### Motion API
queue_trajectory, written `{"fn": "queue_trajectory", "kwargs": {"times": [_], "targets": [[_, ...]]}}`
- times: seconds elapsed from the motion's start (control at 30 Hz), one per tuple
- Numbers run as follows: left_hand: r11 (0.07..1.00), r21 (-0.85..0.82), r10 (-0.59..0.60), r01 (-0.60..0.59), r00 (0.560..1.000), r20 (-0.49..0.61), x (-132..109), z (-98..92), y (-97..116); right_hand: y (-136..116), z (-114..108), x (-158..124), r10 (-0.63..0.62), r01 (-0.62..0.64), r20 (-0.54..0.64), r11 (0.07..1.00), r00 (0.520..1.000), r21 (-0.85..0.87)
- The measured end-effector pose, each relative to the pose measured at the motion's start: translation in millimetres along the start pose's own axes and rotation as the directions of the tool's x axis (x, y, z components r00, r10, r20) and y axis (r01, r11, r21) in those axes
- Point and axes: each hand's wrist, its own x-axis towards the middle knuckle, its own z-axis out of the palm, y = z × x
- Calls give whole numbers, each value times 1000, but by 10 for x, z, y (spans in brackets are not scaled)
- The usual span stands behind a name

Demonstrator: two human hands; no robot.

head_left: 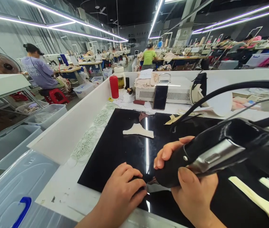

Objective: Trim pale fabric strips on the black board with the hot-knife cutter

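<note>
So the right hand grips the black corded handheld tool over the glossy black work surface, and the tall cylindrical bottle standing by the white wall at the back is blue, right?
Not quite: the tall cylindrical bottle by the white wall is red, not blue, as the head view shows. The rest holds: the right hand grips the black corded handheld tool over the glossy black work surface.

A red bottle [114, 86], a phone [160, 97] and pale elastic rings [87, 142] sit on the white worktable [63, 186].
</note>
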Motion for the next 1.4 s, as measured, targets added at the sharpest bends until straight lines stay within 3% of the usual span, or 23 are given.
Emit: {"fn": "queue_trajectory", "kwargs": {"times": [0.33,0.83,1.4], "targets": [[994,91,54,-53,999,-7,34,-26,31,-19,0,9,11,-11,-1,1000,1000,-6],[962,223,164,-157,986,-10,-114,-75,13,-14,24,-9,44,-44,10,999,999,16],[994,75,81,-81,997,12,-17,-123,-4,7,-65,-42,67,-67,76,998,995,0]]}}
